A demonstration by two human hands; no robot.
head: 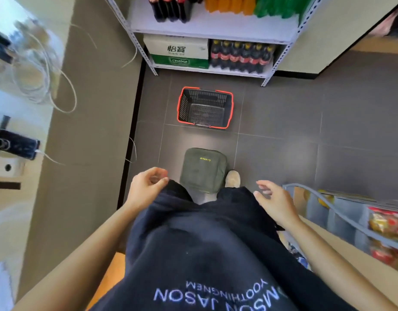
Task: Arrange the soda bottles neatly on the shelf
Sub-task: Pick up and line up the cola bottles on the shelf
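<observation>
Soda bottles [227, 4]: stocked on the white metal shelf [211, 28] at the top centre of the frame.
- Upper board: dark cola bottles [169, 9] at left, orange bottles in the middle, green bottles [276, 6] at right, standing in rows towards the back.
- Lower board: a pack of cola bottles [241, 56] with red labels at right; a white carton [176, 49] stacked on a green carton [180, 61] at left.
- Floor, centre of frame: black basket [183, 106] with a red rim, just in front of the shelf; nearer the person, an olive-green bag [202, 169] beside a light shoe [232, 178].
- Left hand [146, 182]: lower centre-left, fingers loosely curled, grasping nothing.
- Right hand [274, 198]: lower centre-right, fingers released and spread, grasping nothing.
- Both hands are well apart from the bottles.
</observation>
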